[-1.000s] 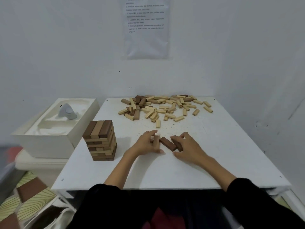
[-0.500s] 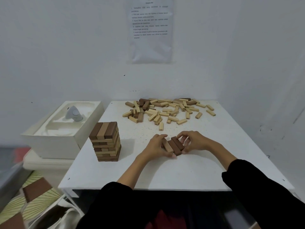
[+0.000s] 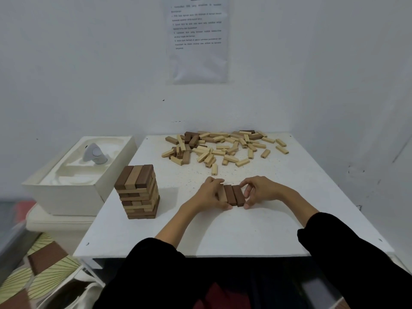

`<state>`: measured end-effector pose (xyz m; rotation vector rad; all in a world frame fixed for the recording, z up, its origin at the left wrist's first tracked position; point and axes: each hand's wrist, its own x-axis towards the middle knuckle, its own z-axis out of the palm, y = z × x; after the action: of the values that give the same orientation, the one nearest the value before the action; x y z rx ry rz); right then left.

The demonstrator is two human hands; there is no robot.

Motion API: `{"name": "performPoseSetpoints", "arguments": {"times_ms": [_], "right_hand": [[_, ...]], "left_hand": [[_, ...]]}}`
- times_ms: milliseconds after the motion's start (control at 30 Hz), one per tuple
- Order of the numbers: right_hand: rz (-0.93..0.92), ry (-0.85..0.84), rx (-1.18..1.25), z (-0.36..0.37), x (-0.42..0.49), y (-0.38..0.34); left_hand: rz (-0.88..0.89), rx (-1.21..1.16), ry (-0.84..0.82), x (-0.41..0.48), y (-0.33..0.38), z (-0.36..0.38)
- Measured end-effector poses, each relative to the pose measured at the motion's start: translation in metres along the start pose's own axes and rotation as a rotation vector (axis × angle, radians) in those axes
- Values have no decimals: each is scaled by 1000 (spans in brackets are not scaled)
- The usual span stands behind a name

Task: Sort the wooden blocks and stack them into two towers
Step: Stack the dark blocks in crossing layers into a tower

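Observation:
Three wooden blocks [image 3: 233, 195] lie side by side on the white table [image 3: 245, 233], one light and two dark brown. My left hand [image 3: 208, 195] grips the row from its left side, thumb at the near end. My right hand [image 3: 259, 190] grips it from the right, fingers curled over the far end. A tower [image 3: 138, 191] of mixed light and dark blocks stands at the table's left. A loose pile of blocks [image 3: 225, 147], mostly light with a few dark, is spread along the far edge.
A white box [image 3: 66, 186] with a moulded insert and a small grey device [image 3: 95, 153] sits left of the table. White walls close in behind and to the right, with a printed sheet [image 3: 198, 39] on the back wall. Patterned bags lie on the floor at lower left.
The three blocks were apart and skewed a second ago. Both hands have pushed them together into a straight, tight row.

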<state>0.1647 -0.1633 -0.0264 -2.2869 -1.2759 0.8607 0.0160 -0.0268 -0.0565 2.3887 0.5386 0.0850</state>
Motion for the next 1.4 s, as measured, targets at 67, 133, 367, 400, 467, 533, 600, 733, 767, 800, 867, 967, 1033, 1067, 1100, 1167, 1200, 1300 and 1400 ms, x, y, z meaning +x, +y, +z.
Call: {"name": "performPoseSetpoints", "arguments": {"times_ms": [67, 133, 367, 400, 467, 533, 600, 733, 767, 800, 867, 967, 1033, 1067, 1100, 1167, 1200, 1300, 1400], "right_hand": [[3, 26, 15, 3, 0, 0], [4, 54, 13, 6, 1, 0], [65, -61, 47, -9, -3, -1], [86, -80, 44, -15, -4, 0], [123, -64, 30, -24, -5, 5], [155, -7, 13, -29, -5, 12], [183, 43, 14, -31, -6, 18], [214, 121, 53, -31, -6, 31], [216, 131, 66, -31, -6, 33], [216, 138, 77, -31, -6, 33], [205, 145, 99, -31, -6, 33], [160, 148, 126, -27, -6, 30], [112, 124, 127, -20, -7, 26], [79, 108, 129, -16, -6, 23], [43, 96, 134, -11, -6, 18], [-23, 82, 72, -3, -7, 10], [-35, 55, -47, 0, -9, 8], [23, -128, -426, 14, -14, 3], [48, -129, -483, 37, -13, -1]], "left_hand": [[2, 8, -1, -1, 2, 1], [8, 1, 5, -2, 3, 0], [-19, -32, 25, -1, 4, 2], [-38, -32, 57, -3, 8, 6], [-92, 32, 136, -3, 17, 15], [-151, 100, 229, -1, 25, 24], [-202, 130, 302, 2, 31, 31], [-204, 168, 318, 8, 33, 34], [-189, 173, 302, 10, 31, 32], [-159, 178, 270, 11, 29, 28], [-69, 122, 167, 10, 22, 18], [40, 36, 0, 5, 12, -2], [88, 52, -74, 4, 5, -13], [106, 54, -105, 3, 2, -17], [122, 50, -130, 3, 0, -21], [147, 57, -134, 0, -5, -25], [140, 76, -108, -4, -7, -25], [-7, 175, -33, -15, -13, -17], [-139, 293, -74, -26, -20, -6]]}}
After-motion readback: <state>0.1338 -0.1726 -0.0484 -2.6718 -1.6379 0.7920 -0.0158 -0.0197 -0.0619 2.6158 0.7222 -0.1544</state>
